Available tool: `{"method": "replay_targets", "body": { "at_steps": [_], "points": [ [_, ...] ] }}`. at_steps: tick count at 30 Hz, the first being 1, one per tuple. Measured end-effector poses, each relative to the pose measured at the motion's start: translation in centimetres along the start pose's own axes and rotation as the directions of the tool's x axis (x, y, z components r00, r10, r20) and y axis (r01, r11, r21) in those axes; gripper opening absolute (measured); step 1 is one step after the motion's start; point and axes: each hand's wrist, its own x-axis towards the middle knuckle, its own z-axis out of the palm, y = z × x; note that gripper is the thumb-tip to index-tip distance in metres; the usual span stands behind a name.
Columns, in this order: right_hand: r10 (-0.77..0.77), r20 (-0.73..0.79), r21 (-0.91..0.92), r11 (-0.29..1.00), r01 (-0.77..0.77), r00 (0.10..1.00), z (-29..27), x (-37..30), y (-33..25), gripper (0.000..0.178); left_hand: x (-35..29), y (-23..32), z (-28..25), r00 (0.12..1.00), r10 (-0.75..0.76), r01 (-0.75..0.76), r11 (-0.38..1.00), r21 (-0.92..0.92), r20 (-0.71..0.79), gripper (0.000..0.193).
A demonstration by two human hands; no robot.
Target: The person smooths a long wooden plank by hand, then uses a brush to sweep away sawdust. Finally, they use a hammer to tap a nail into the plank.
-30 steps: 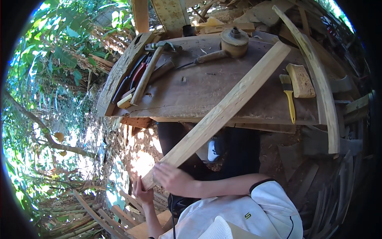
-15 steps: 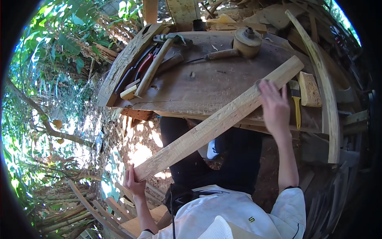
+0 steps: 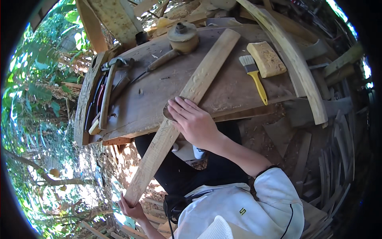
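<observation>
Evidently the plank (image 3: 153, 155) is at the centre of things: it runs aslant from the tabletop (image 3: 230, 87), over its front edge, to a near end above the person's legs. The left hand (image 3: 131, 208) has its grip closed on that near end, while the right hand (image 3: 195, 121) lies on the upper face about midway, fingers together over a dark curved piece (image 3: 166, 113); the thumb is hidden, so I cannot tell whether that grip pinches the piece or only presses it. To handle this well, I would keep the right palm level, bear down evenly along the grain, ease off over dents, and let the left hand brace against twist, since the near end looks unsupported otherwise. The plank is pale, straight and flat-faced, pitted toward its far end and faintly streaked lower down. Right of it lie a brush (image 3: 254, 75), with a yellow handle and pale bristles, and a chunky yellowish block (image 3: 266, 59), rough-grained and slightly bowed. Beyond, a squat necked pot (image 3: 183, 40) stands by a tool (image 3: 161, 61) with a rounded wooden handle and thin dark shank. Farther left rests a wooden-handled hammer (image 3: 108, 91), beside a weathered, furrowed slab (image 3: 85, 107); at the opposite side curves a long, barkless pole (image 3: 295, 59).
</observation>
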Motion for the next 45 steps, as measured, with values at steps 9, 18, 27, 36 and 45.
{"method": "replay_targets", "body": {
  "at_steps": [9,18,27,36,45],
  "points": [
    [-0.018,-0.049,0.021,1.0,0.019,0.999,0.8,1.4,1.4,0.043,3.6,1.1,-0.6,0.998,0.029,-0.028,1.0,-0.013,0.053,0.069],
    [0.101,-0.415,0.096,0.993,-0.067,0.904,-9.6,1.6,8.1,0.034,4.6,2.1,-0.8,0.982,0.006,0.007,0.998,-0.069,0.188,0.082],
    [0.574,-0.523,-0.038,0.723,-0.69,0.63,-16.9,-5.7,11.6,0.028,6.7,3.6,-0.3,0.983,0.006,0.012,0.995,-0.094,0.186,0.088],
    [0.608,-0.402,-0.11,0.711,-0.695,0.685,-13.6,-7.5,10.7,0.024,9.1,3.7,0.6,0.952,-0.023,0.089,0.975,-0.202,0.306,0.105],
    [0.666,-0.505,0.419,0.745,-0.519,0.549,-11.4,-6.6,9.4,0.015,11.8,7.9,0.5,0.972,0.167,-0.115,0.952,-0.285,0.168,0.097]
  ]
}}
